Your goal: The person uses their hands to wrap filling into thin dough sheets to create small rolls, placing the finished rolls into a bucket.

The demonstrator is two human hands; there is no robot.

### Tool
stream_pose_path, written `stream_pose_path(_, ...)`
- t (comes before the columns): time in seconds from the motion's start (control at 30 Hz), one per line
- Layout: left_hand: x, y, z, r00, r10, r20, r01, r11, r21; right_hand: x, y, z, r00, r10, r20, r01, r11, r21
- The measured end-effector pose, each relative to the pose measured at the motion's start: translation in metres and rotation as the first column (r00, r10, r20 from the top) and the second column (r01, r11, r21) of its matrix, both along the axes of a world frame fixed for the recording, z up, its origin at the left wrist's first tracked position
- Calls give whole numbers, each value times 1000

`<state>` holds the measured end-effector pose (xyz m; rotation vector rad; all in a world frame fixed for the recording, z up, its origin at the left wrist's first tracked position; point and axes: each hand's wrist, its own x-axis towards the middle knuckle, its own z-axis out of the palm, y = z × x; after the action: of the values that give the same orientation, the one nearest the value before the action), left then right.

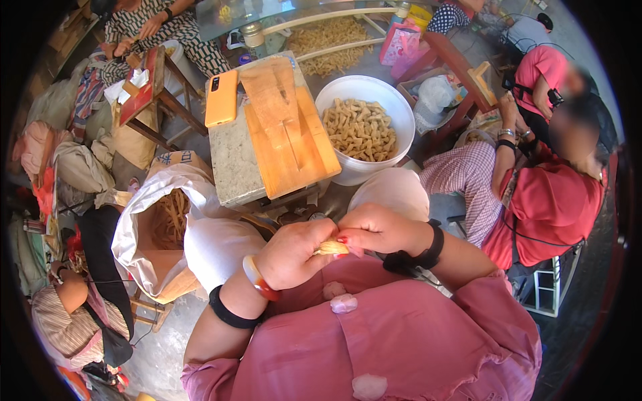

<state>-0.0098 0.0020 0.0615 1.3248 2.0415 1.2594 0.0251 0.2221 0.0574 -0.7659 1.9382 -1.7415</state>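
In front of my chest, my left hand (293, 250) grips a pale yellow folded strip (331, 247), its material unclear. My right hand (376, 229) pinches the same piece from the other side, fingers close against the left. Most of the strip is hidden inside the fingers. Beyond the hands, a white bucket (326, 95) holds many knotted tan pieces (358, 128). Left of my knees stands an open paper sack (143, 220) with a white liner, containing long tan strips (174, 215).
A low bench (233, 170) ahead carries wooden boards (286, 145) and an orange-cased phone (221, 100). More tan pieces (326, 45) lie beneath a glass-topped table (321, 15). Seated people flank me: a person in red (551, 205) is close right, another (80, 311) left. A red stool (145, 80) stands left.
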Motion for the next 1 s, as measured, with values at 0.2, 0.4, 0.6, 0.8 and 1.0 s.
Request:
stream_pose_path(0.2,-10,1,-12,590,-45,806,-168,970,178,-6,6,-6,854,-23,520,192,942,-274)
stream_pose_path(0.4,-19,-6,-31,565,114,817,-411,898,159,-16,15,-8,818,-333,470,364,931,26)
stream_pose_path(0.6,-22,-6,-52,722,213,658,-329,943,56,-19,4,-7,837,-304,455,318,947,49)
stream_pose_path(0.8,-24,-3,-39,779,163,605,-185,982,-26,-32,0,-8,938,-116,327,123,992,-1)
stream_pose_path(1.0,-31,-14,-51,826,180,535,-142,983,-113,-70,40,-4,957,-195,216,190,981,42)
